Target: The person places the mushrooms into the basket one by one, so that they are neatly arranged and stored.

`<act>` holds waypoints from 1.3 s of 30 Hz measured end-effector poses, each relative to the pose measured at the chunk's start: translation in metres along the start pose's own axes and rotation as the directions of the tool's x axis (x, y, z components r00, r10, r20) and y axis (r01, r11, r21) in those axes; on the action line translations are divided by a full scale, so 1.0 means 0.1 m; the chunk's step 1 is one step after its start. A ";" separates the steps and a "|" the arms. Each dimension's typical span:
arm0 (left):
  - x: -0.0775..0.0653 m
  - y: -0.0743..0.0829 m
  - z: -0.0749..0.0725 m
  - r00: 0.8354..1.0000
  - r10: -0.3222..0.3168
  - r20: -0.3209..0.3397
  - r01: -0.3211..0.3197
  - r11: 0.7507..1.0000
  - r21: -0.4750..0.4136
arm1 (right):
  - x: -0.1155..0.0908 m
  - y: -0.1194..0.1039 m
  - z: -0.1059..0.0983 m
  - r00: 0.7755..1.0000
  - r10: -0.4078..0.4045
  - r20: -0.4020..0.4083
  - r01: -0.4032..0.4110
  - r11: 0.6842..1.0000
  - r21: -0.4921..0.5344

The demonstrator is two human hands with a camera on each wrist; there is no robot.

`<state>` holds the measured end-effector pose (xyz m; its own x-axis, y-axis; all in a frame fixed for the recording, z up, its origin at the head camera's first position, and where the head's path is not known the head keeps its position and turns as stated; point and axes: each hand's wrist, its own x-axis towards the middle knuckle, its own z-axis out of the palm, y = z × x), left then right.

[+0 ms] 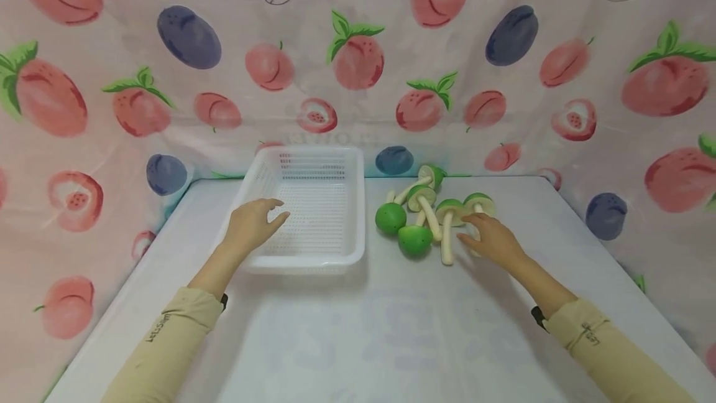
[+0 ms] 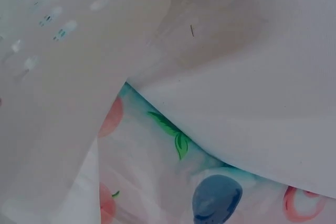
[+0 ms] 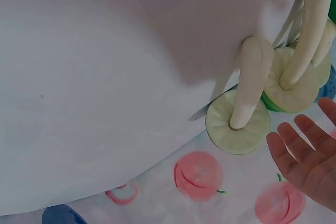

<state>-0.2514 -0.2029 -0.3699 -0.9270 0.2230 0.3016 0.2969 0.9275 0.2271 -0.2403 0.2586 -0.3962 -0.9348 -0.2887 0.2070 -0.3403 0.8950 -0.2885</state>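
Note:
Several toy mushrooms with green caps and cream stems lie in a cluster right of a white plastic basket point(image 1: 313, 261). My right hand point(image 1: 495, 241) is at the rightmost mushroom point(image 1: 480, 202), overlapping its stem in the head view. In the right wrist view that mushroom point(image 3: 237, 121) shows its pale underside, and the fingers point(image 3: 307, 145) are extended beside it, holding nothing. My left hand point(image 1: 252, 224) hovers over the basket's left rim with thumb and fingers apart and nothing between them. The left wrist view shows the basket's slotted side point(image 2: 58, 77) but not the hand.
The basket has slotted walls and a grid floor. It stands towards the back of a white table point(image 1: 391, 341). A curtain point(image 1: 313, 36) printed with peaches and plums hangs behind the table and along both sides. The other mushrooms, such as a round-capped one point(image 1: 390, 219), lie close together.

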 end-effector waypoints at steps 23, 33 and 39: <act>-0.06 -0.30 -0.20 0.993 -0.089 -0.074 0.087 0.996 -0.022 | 0.07 0.09 0.01 0.995 0.098 -0.030 -0.096 0.994 0.052; -0.10 -0.43 -0.14 0.990 -0.120 -0.067 0.120 0.993 -0.011 | 0.12 0.20 0.04 0.973 0.202 -0.110 -0.196 0.978 0.066; -0.11 -0.49 -0.13 0.997 -0.079 -0.005 0.078 0.994 -0.074 | 0.14 0.26 0.04 0.966 0.240 -0.098 -0.232 0.969 0.090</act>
<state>-0.2527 -0.2544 -0.3725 -0.9463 0.1476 0.2877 0.2397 0.9174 0.3178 -0.2621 0.2762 -0.4049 -0.9746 -0.0303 0.2220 -0.1218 0.9033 -0.4115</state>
